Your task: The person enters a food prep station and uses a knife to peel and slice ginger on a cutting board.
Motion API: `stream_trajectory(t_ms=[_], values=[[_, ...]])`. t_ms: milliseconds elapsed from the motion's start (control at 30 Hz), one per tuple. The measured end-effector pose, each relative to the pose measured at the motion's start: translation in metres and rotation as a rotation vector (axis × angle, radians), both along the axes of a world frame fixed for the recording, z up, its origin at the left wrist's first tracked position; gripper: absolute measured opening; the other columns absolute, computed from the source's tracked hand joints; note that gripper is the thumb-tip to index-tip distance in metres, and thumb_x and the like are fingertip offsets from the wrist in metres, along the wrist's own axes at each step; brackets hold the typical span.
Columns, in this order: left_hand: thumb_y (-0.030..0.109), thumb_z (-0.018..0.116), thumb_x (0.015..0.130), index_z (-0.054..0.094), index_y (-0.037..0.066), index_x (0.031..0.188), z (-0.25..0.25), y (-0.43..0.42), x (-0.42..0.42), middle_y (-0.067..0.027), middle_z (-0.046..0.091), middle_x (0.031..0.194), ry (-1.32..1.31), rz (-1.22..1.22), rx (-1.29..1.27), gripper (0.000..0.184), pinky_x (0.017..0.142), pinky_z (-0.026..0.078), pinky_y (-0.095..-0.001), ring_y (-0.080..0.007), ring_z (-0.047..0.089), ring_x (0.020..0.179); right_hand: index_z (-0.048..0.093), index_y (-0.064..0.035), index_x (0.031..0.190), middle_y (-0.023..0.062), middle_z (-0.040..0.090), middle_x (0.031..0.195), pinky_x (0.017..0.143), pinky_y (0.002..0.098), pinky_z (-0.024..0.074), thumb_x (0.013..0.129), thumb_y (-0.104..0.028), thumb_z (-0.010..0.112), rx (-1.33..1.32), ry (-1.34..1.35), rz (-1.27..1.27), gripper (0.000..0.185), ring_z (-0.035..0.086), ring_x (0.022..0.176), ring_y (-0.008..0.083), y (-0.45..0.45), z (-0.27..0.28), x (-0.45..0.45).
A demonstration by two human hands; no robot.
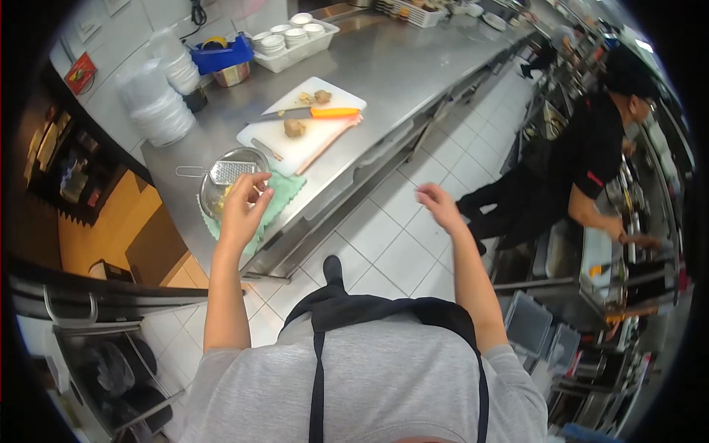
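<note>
My left hand [247, 204] is raised over the near rim of a metal bowl [209, 199], its fingers loosely curled and apart, holding nothing. A flat metal grater [230, 172] lies across the bowl, which has yellowish pieces inside. Under the bowl spreads a green cloth [284, 193]. My right hand [441, 206] hangs in the air above the floor, fingers bent and partly apart, with nothing visible in it. On the white cutting board [299, 153] rest an orange-handled knife [336, 113] and two brown root pieces, one near [294, 128] and one far [323, 97].
Stacked plastic containers [159, 111], a blue bin [223, 55] and a white basket [295, 49] of small cups line the steel counter's back [399, 52]. On the right a person in black [594, 140] works at another counter. Another person is farther back.
</note>
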State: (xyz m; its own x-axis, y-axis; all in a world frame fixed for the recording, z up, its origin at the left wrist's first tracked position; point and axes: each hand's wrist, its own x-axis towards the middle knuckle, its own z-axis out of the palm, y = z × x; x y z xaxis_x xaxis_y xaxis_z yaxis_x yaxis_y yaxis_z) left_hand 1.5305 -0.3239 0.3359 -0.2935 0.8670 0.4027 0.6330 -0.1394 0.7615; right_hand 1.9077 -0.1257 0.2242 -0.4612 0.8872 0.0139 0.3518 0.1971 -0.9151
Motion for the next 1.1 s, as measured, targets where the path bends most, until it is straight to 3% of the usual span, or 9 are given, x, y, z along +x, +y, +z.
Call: stream_trajectory(t_ms=[133,267,367,467,533,733,967,1067,1100], values=[[0.006,0.065,0.083,0.063,0.006,0.105,0.006,0.050,-0.008,-0.0045,0.054,0.083,-0.005,0.046,-0.044,0.023,0.063,0.045,-0.0257,-0.0142,0.051,0.067,0.061,-0.0070,0.104,0.0106,0.055,0.108,0.086,0.0354,0.0477,0.084,-0.018,0.066,0.222,-0.193,0.343,0.023,0.059,0.098,0.0254,0.053,0.059,-0.133],[0.007,0.065,0.083,0.062,0.004,0.106,0.003,0.096,-0.016,-0.0045,0.053,0.084,0.030,0.124,-0.105,0.024,0.062,0.043,-0.0262,-0.0131,0.048,0.065,0.060,-0.0085,0.107,0.0101,0.053,0.114,0.089,0.0382,0.0459,0.083,-0.019,0.068,0.494,-0.152,0.457,0.028,0.055,0.105,0.0279,0.114,0.056,-0.204],[0.011,0.065,0.083,0.060,0.006,0.106,0.001,0.118,-0.013,-0.0059,0.055,0.087,0.068,0.183,-0.197,0.024,0.063,0.046,-0.0300,-0.0171,0.054,0.067,0.055,-0.0107,0.112,0.0084,0.052,0.116,0.089,0.0415,0.0443,0.081,-0.022,0.069,0.649,-0.441,0.346,0.035,0.052,0.110,0.0272,0.145,0.049,-0.237],[0.014,0.065,0.083,0.059,0.007,0.106,-0.007,0.139,-0.012,-0.0073,0.057,0.091,0.027,0.271,-0.314,0.025,0.070,0.048,-0.0338,-0.0227,0.059,0.076,0.055,-0.0104,0.116,0.0097,0.052,0.116,0.089,0.0412,0.0452,0.081,-0.020,0.067,0.660,-0.575,0.423,0.038,0.052,0.109,0.0287,0.178,0.030,-0.256],[0.012,0.064,0.081,0.060,0.007,0.105,-0.023,0.157,-0.018,-0.0077,0.059,0.093,0.195,0.380,-0.201,0.024,0.076,0.046,-0.0363,-0.0263,0.059,0.088,0.054,-0.0098,0.117,0.0103,0.052,0.114,0.088,0.0412,0.0458,0.081,-0.019,0.067,0.685,-0.559,0.506,0.038,0.052,0.109,0.0293,0.188,0.023,-0.256],[0.006,0.052,0.084,0.063,0.010,0.104,-0.077,0.236,-0.056,-0.0082,0.060,0.102,0.423,0.550,-0.386,0.024,0.090,0.039,-0.0414,-0.0262,0.054,0.102,0.054,-0.0071,0.117,0.0125,0.051,0.108,0.084,0.0397,0.0480,0.082,-0.016,0.066,0.598,-0.448,0.659,0.038,0.055,0.102,0.0317,0.214,0.038,-0.239],[0.008,0.051,0.085,0.065,0.011,0.109,-0.081,0.278,-0.060,-0.0050,0.058,0.108,0.469,0.310,-0.519,0.028,0.095,0.034,-0.0428,-0.0253,0.051,0.106,0.051,-0.0065,0.118,0.0122,0.049,0.107,0.081,0.0401,0.0505,0.083,-0.016,0.064,0.500,-0.433,0.712,0.039,0.056,0.100,0.0306,0.221,0.044,-0.217],[0.013,0.053,0.087,0.062,0.012,0.118,-0.070,0.286,-0.055,-0.0068,0.055,0.114,0.410,0.224,-0.511,0.033,0.098,0.033,-0.0427,-0.0264,0.050,0.107,0.051,-0.0058,0.118,0.0131,0.049,0.108,0.081,0.0411,0.0501,0.084,-0.018,0.062,0.419,-0.408,0.674,0.038,0.056,0.100,0.0318,0.215,0.044,-0.217],[0.014,0.055,0.087,0.059,0.011,0.122,-0.065,0.285,-0.056,-0.0083,0.054,0.117,0.447,0.259,-0.378,0.035,0.099,0.033,-0.0425,-0.0276,0.050,0.109,0.051,-0.0058,0.118,0.0131,0.049,0.108,0.081,0.0411,0.0501,0.084,-0.018,0.062,0.409,-0.406,0.667,0.038,0.056,0.100,0.0318,0.213,0.042,-0.217]])
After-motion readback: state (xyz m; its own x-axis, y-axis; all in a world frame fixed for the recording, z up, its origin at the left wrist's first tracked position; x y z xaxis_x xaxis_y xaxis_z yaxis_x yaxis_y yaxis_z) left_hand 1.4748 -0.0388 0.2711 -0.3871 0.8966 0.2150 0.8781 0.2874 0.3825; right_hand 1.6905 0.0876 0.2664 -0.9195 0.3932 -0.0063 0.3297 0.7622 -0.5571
